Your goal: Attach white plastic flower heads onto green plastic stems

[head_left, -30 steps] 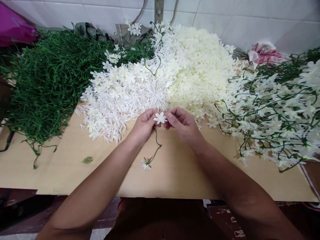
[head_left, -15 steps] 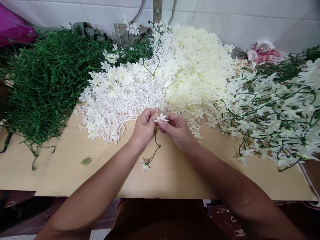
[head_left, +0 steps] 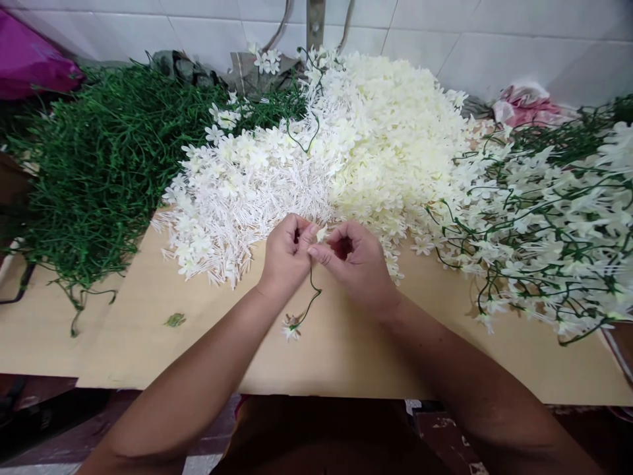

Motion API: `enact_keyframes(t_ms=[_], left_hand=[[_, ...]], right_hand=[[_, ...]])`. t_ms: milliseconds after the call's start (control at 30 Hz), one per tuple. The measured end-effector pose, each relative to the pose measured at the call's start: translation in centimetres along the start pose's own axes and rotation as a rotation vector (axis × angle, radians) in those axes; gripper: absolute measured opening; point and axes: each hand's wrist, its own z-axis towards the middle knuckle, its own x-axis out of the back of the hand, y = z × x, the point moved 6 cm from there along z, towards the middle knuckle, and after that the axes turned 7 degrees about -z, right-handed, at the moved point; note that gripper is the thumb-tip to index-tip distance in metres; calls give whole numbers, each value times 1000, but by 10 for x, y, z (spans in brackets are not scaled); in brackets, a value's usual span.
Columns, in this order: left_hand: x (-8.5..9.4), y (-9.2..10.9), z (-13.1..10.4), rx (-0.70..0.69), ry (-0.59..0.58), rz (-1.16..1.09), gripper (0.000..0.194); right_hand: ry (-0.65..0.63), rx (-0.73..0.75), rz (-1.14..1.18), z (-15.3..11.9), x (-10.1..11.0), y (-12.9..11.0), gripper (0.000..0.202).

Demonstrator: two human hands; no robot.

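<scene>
My left hand (head_left: 289, 247) is closed in a pinch on a green artificial flower stem (head_left: 316, 290), which hangs down below it. At the stem's lower end a white flower (head_left: 291, 328) rests near the board. Close against it, my right hand (head_left: 359, 260) is also pinched, thumb toward the left fingertips. Between the two sets of fingertips shows a small white artificial flower (head_left: 321, 234), partly covered by them. Just beyond the hands lies a heap of white stamen-like sticks (head_left: 281, 188), with cream flower heads (head_left: 390, 132) piled to its right.
Green stems (head_left: 99, 158) form a big heap on the left. Assembled flower sprays (head_left: 544, 237) lie at the right. A small greenish scrap (head_left: 175, 320) sits on the tan board (head_left: 128, 349). Behind stands a tiled wall (head_left: 430, 30); a purple bag (head_left: 34, 63) is at the far left.
The white flower between my fingers is now more covered, and my right hand's fingers have curled and shifted slightly. The left hand keeps its hold on the stem. The whole view moved a little.
</scene>
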Motion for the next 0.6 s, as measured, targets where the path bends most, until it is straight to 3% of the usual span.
enact_keyframes(t_ms=[200,333,467,567,600], left_hand=[[-3,7,-3,-101,2,135,23],[0,-3,4,-9,-5,50,23],[11,-11,12,91,52,-38,23],[8,-9,11,89,-19,-78,24],[5,-8,10,91,-52,-77,24]], right_hand=[[-18,207,-126,0,0,-6,21],[-109,344,-54,-1,2,-20,20],[-135,292,47,4,8,-20,17],[-111,167,105,10,8,-3,7],[-132,140,134,11,6,2,13]])
